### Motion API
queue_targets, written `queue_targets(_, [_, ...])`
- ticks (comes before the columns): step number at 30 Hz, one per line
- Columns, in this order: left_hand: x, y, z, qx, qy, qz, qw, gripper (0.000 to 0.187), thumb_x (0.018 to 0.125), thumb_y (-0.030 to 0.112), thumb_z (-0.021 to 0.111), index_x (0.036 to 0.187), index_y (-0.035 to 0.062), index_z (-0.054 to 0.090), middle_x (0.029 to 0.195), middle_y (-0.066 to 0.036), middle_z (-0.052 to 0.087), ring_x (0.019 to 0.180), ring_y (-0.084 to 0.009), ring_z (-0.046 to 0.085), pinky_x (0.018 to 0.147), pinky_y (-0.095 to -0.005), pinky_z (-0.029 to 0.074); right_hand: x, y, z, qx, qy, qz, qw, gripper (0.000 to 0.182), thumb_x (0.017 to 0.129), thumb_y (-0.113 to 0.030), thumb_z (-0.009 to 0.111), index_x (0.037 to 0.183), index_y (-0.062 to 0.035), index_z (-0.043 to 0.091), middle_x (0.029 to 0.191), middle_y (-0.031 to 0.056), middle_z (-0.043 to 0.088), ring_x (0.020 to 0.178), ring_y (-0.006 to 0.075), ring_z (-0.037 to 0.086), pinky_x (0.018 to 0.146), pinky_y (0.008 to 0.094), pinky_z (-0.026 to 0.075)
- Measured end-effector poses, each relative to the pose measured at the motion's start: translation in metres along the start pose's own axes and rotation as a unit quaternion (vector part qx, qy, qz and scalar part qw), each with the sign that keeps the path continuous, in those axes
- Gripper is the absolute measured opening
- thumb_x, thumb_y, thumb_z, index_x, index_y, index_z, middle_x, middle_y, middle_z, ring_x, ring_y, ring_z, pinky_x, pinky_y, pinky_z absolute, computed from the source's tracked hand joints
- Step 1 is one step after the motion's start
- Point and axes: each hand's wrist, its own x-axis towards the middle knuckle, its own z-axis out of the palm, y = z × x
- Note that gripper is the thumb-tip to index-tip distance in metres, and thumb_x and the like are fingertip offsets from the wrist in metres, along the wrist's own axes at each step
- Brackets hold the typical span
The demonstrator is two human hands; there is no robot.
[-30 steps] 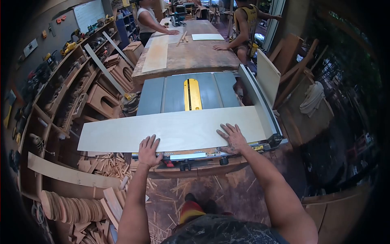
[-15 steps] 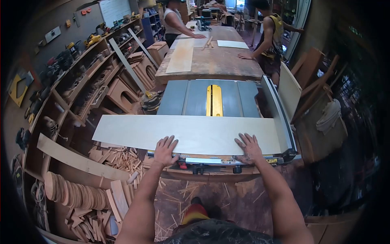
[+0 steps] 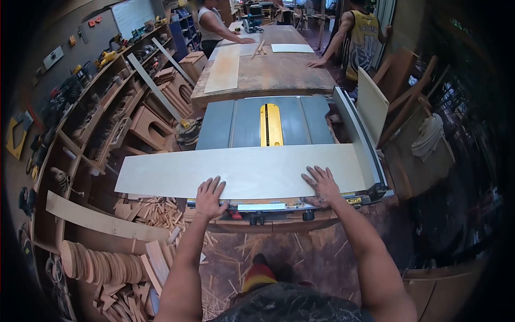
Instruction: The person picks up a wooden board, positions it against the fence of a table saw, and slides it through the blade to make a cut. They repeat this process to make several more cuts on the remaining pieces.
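Note:
A long pale plywood board [image 3: 252, 170] lies flat across the front of the table saw [image 3: 214, 124]. Its right end meets the long metal fence [image 3: 360, 140], and its left end overhangs the saw. My left hand [image 3: 211, 197] rests on the board's near edge with fingers spread. Further right, my right hand [image 3: 323, 188] lies on the same edge, fingers spread and pointing away from me. Beyond the board is the yellow throat plate [image 3: 271, 126] with a dark slot; no raised blade can be made out.
A wooden worktable [image 3: 279, 70] stands behind the saw, with a plywood sheet [image 3: 224, 67] on it. One person [image 3: 212, 24] leans there at the left, another [image 3: 357, 40] at the right. Offcuts [image 3: 155, 212] are heaped at left; tool shelves [image 3: 102, 126] run along the wall.
The camera view has shifted slightly, so most things sit a little further left and higher. Both hands stay on the board. The person at the right has turned their back more toward me.

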Motion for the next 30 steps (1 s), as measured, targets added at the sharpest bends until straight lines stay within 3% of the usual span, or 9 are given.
queue_targets(9, [-0.001,-0.003,-0.002,-0.004,-0.032,-0.006,0.999,0.074,0.078,0.041,0.071,0.144,0.0101,0.057,0.156,-0.017,0.048,0.141,-0.0418,0.044,0.117,-0.0563,0.033,0.003,-0.001,0.0,-0.004,-0.007,0.004,1.0,0.09,0.085,-0.063,0.069,0.16,-0.0208,0.041,0.168,0.0121,0.031,0.155,0.0356,0.028,0.127,0.0626,0.017])
queue_targets(14, [-0.001,-0.004,0.003,-0.013,-0.022,0.007,1.0,0.078,0.075,0.038,0.072,0.145,0.0056,0.055,0.157,-0.02,0.046,0.142,-0.0431,0.042,0.117,-0.0568,0.032,-0.002,0.008,0.008,0.011,0.035,-0.01,0.999,0.089,0.085,-0.062,0.069,0.158,-0.0194,0.043,0.167,0.0136,0.032,0.155,0.0356,0.029,0.126,0.0624,0.018])
queue_targets(21, [-0.001,-0.006,0.007,0.009,-0.01,0.006,1.0,0.071,0.08,0.046,0.069,0.141,0.0106,0.06,0.154,-0.016,0.051,0.138,-0.041,0.047,0.115,-0.0572,0.035,0.002,0.008,0.011,0.0,0.031,-0.019,0.999,0.091,0.082,-0.063,0.072,0.157,-0.0192,0.046,0.166,0.0137,0.035,0.153,0.0369,0.031,0.125,0.0646,0.021])
queue_targets(24, [0.0,-0.001,0.0,-0.009,0.005,0.001,1.0,0.072,0.077,0.041,0.071,0.14,0.0093,0.06,0.153,-0.018,0.051,0.138,-0.0426,0.047,0.114,-0.0571,0.036,0.001,0.001,0.0,0.02,0.015,-0.01,1.0,0.092,0.08,-0.061,0.073,0.157,-0.0194,0.045,0.166,0.0133,0.035,0.154,0.0374,0.03,0.125,0.064,0.02])
queue_targets(30, [0.0,-0.003,-0.001,0.0,0.015,0.005,1.0,0.069,0.08,0.048,0.069,0.139,0.0131,0.062,0.152,-0.015,0.053,0.138,-0.0375,0.048,0.114,-0.0557,0.037,0.001,0.003,0.003,0.006,0.007,-0.011,1.0,0.093,0.081,-0.063,0.072,0.158,-0.0194,0.044,0.166,0.0126,0.034,0.154,0.0366,0.028,0.126,0.0627,0.018])
